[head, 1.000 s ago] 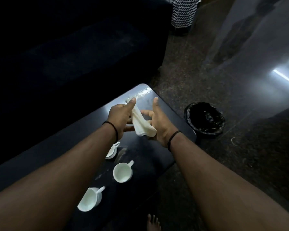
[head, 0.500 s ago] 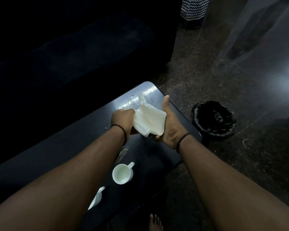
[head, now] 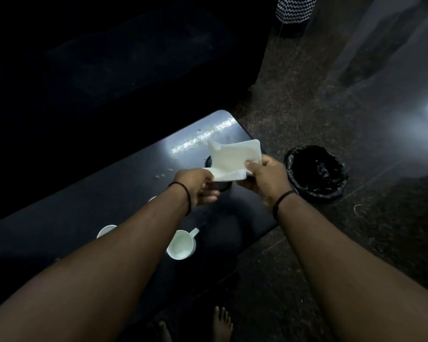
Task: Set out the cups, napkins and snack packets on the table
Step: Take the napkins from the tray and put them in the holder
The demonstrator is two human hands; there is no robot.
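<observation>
Head view: both hands, left hand (head: 198, 185) and right hand (head: 266, 182), pinch a white napkin (head: 232, 160) above the dark table (head: 109, 193). A cup (head: 182, 246) stands on the table below the napkin. A black bin (head: 316, 172) sits on the speckled floor (head: 294, 107) right of the table.

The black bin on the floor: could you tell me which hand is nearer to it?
Right. The right hand grips the napkin just left of the black bin in the head view; the left hand pinches the napkin's other edge, farther off.

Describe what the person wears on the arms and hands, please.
Both forearms are bare, with no sleeves in view. A thin black band circles the wrist of the left hand, and another thin black band circles the wrist of the right hand. No rings, gloves or watch can be seen.
</observation>
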